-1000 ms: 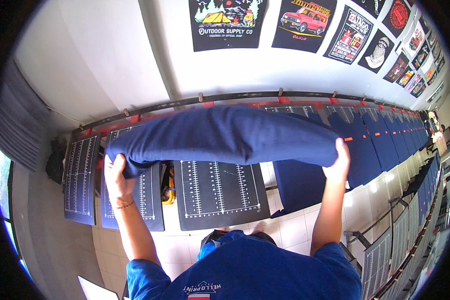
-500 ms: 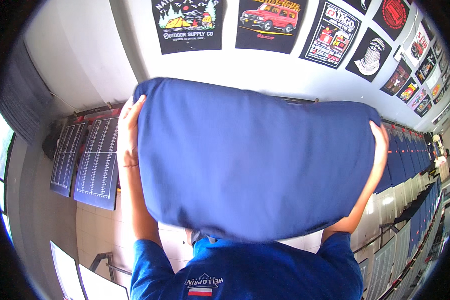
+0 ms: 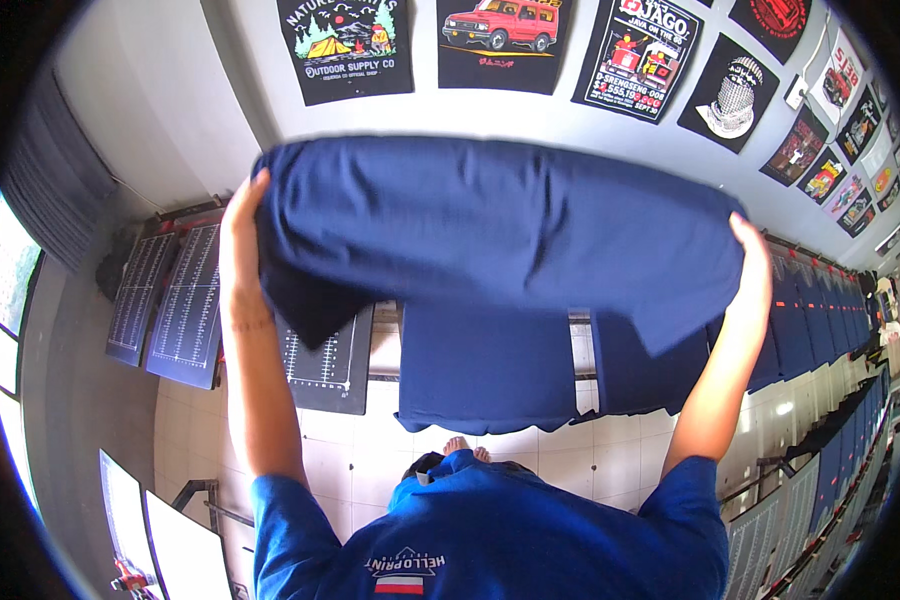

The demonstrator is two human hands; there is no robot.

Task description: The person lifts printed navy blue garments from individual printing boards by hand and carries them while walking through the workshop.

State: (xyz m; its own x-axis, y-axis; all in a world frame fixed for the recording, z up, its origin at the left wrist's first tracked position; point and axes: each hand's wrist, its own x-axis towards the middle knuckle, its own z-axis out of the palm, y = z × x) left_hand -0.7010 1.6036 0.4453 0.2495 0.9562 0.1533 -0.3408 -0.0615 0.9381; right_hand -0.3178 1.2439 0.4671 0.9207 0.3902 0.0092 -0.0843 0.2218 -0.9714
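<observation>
A wide navy cloth (image 3: 470,215) is stretched between my two raised arms, its lower edge hanging loose and blurred. My left hand (image 3: 244,225) is closed on its left edge, and my right hand (image 3: 753,255) on its right edge. Both thumbs show on the cloth, while the other fingers are partly hidden. Beneath it a board covered with navy fabric (image 3: 485,368) lies in front of me. A second navy-covered board (image 3: 645,365) is to its right. To the left, a black board with white ruled markings (image 3: 332,372) is partly hidden by the cloth's dangling corner.
More ruled boards (image 3: 185,310) stand at the far left. Navy-covered boards (image 3: 795,315) run on in a row to the right. White panels (image 3: 185,545) are at lower left, and another row of boards (image 3: 840,440) is at right. Printed cloth samples (image 3: 500,45) hang on the wall.
The cloth has swung up and away from me, its lower part lifting to uncover the boards, floor and my feet. Both hands still grip its edges.
</observation>
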